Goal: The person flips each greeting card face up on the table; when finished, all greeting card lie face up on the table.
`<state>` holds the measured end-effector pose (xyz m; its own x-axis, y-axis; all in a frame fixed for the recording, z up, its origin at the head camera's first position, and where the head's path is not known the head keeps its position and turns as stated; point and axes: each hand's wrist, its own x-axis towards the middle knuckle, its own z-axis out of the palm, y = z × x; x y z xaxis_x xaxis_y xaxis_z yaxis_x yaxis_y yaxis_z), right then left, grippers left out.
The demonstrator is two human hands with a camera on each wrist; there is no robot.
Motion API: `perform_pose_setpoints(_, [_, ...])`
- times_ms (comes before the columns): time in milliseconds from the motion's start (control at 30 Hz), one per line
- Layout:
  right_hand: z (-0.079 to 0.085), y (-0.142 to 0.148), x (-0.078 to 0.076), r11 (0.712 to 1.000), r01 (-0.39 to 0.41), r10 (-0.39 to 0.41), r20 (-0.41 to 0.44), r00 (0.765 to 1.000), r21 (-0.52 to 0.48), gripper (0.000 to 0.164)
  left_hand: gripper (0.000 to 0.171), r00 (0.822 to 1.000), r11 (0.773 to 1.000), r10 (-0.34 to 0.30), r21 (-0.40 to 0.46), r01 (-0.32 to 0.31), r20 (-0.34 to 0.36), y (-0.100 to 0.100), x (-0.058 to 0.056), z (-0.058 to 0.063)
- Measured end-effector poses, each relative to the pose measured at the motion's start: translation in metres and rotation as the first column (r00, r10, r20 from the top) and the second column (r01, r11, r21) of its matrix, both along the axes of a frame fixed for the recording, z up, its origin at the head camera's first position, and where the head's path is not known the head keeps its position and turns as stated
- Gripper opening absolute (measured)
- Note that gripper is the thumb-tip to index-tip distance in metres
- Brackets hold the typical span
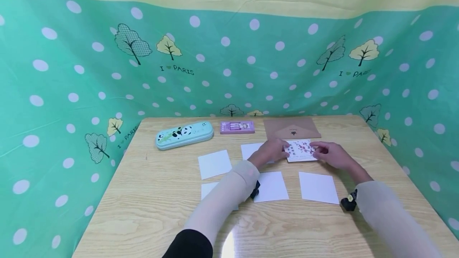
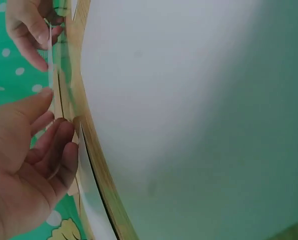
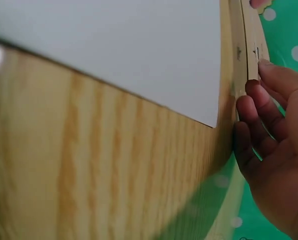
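Observation:
A white card [image 1: 300,149] printed with small red and pink flowers is held at the back right of the table. My left hand [image 1: 271,150] pinches its left edge between thumb and fingers. At the opposite edge, my right hand [image 1: 335,155] grips it the same way. In the left wrist view, the card [image 2: 50,60] shows edge-on as a thin strip between both hands. The right wrist view has my right hand [image 3: 281,130] with its thumb and fingertips at the card's edge. A blank white card [image 1: 250,149] lies partly hidden behind my left hand.
Several more blank white cards lie nearby, including one left [image 1: 215,164], one centre [image 1: 271,186] and one right [image 1: 318,187]. Along the back are a light-blue panda pencil case [image 1: 184,135], a purple box [image 1: 237,127] and a brown envelope [image 1: 292,128]. A green curtain [image 1: 229,59] hangs behind.

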<state>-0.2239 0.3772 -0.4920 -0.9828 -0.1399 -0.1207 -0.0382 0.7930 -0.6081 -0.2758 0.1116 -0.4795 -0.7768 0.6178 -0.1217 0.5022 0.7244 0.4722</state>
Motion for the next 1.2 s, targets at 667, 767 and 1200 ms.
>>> perform_pose_setpoints(667, [0.0,-0.011,0.0,0.995,0.003,-0.008,0.047,0.999,0.104,0.052,0.045,0.997,0.993,0.078,-0.09,-0.079,-0.018,0.008,0.01,0.005])
perform_pose_setpoints(767, [0.0,-0.01,-0.001,0.995,0.0,-0.004,0.041,0.999,0.103,0.052,0.045,0.997,0.992,0.075,-0.097,-0.076,-0.021,0.008,0.01,0.004])
perform_pose_setpoints(1200, [0.002,-0.004,-0.001,0.994,-0.057,0.052,0.053,0.997,0.096,0.053,0.046,0.997,0.99,0.027,-0.137,-0.037,-0.076,0.007,0.011,-0.002])
